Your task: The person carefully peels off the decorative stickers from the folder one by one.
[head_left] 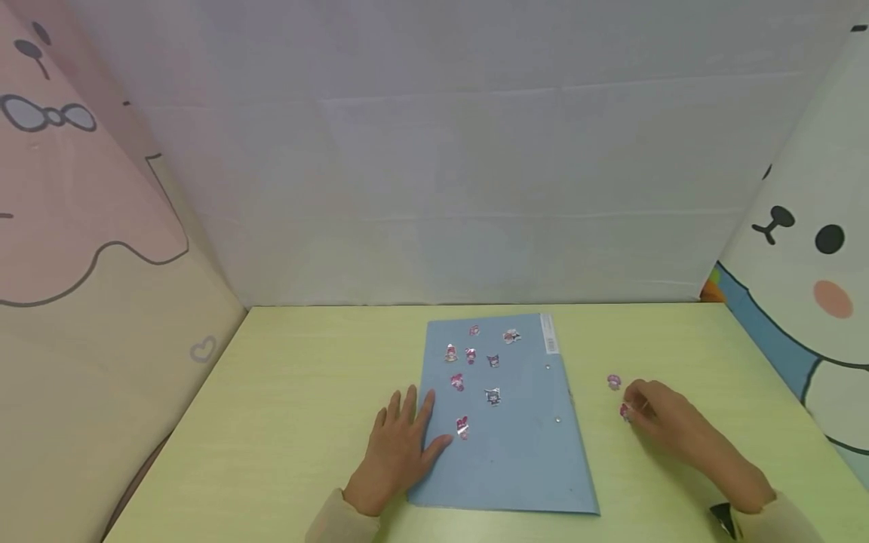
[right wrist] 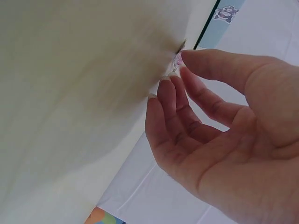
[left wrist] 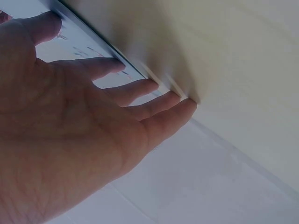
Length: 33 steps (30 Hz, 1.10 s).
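Note:
A blue folder (head_left: 523,460) lies on the table, with several shiny cartoon stickers, such as one with rabbit ears (head_left: 462,427), scattered over its upper and left parts. My left hand (head_left: 397,452) rests with spread fingers across the folder's left edge, thumb on the cover and the outer fingers on the table. To the right of the folder, my right hand (head_left: 668,422) pinches a small pink sticker (head_left: 624,412) between thumb and index finger, low over the table. The right wrist view shows the same sticker (right wrist: 178,59) at the fingertips, partly hidden. Just beyond lies a purple sticker (head_left: 614,381).
The pale yellow table (head_left: 305,377) meets a white cloth (head_left: 434,188) at the back. Printed cartoon cloths hang at the left (head_left: 88,339) and right. A white barcode label (head_left: 549,333) marks the folder's top right corner. A dark object (head_left: 723,519) shows by the right sleeve.

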{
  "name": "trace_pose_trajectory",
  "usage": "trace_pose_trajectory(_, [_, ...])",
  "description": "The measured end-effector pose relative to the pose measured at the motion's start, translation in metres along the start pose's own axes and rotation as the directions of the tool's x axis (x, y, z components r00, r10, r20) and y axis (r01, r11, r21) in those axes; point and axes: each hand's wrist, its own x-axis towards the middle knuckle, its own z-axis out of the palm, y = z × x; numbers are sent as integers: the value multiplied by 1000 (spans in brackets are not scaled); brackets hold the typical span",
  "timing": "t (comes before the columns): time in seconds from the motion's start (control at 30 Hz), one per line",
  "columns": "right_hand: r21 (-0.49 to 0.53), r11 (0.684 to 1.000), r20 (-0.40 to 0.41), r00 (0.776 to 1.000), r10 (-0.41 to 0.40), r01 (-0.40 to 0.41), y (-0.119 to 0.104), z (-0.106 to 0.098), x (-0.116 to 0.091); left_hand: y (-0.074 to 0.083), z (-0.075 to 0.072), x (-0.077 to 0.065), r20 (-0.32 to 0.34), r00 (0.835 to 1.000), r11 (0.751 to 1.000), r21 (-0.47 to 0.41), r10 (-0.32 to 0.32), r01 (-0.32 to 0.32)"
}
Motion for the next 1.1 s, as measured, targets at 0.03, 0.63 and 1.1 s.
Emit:
trace_pose_trajectory(0.03, [1,1000,-4,1000,-8,8,0,0,-1,0,0,0,2,1000,1000,1,0,0])
trace_pose_trajectory(0.63, [-47,992,-52,991,-123,121,-8,2,3,1,-1,0,18,1000,1000,-4,-8,8])
trace_pose_trajectory(1.1, [-4,988,-63,986,-156,156,-24,1,10,-2,6,0,-24,1000,1000,9,10,-10])
